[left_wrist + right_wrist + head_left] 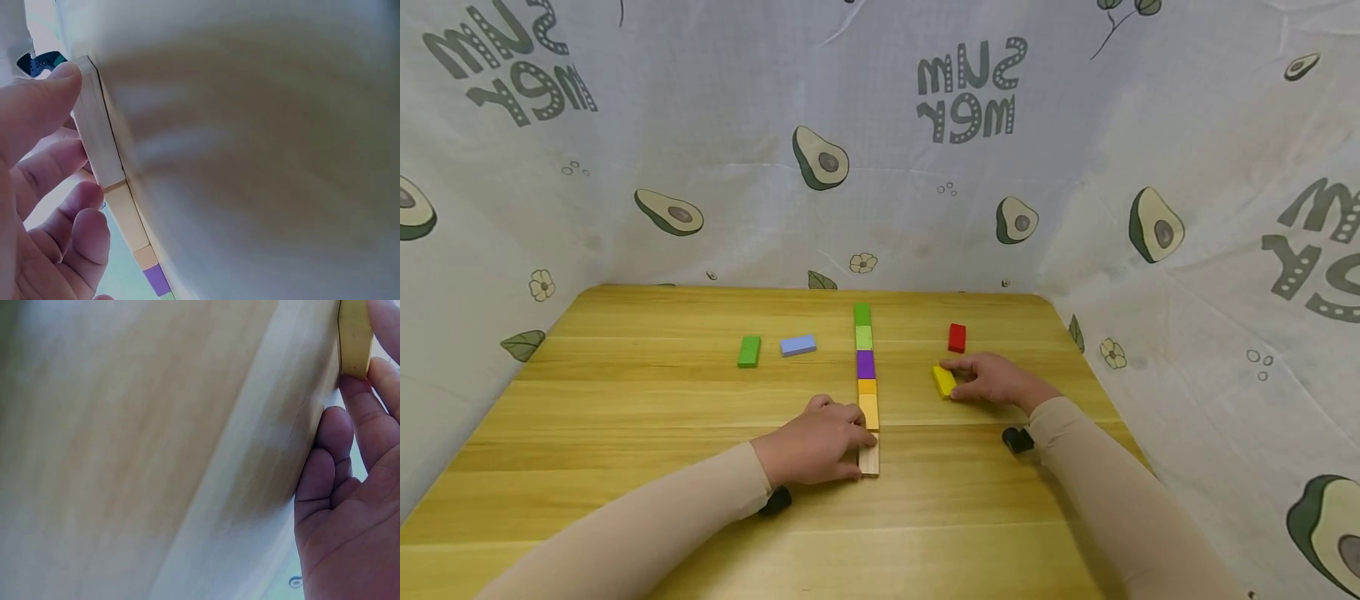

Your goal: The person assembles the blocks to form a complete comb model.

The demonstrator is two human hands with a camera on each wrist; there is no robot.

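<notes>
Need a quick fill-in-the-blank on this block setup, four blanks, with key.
1. The right hand pinches the ____ block.
2. The wood block is held by the ____ hand.
3. The red block lies to the ____ of the row.
4. Between the loose green block and the row lies another block, coloured ____.

Missing words: yellow; left; right; blue

L hand [47, 172] w/ thumb tip on upper end of pale wood block [101, 125], a fingertip at its side, others bent nearby. Block's lower end meets lt. orange block [127, 215]; then sm. orange block [145, 257], purple block [157, 280], bit of green [167, 296], all in line. Blurry tabletop [269, 156] fills R side. Dk. patterned shape [37, 64] upper L, behind thumb.
</notes>
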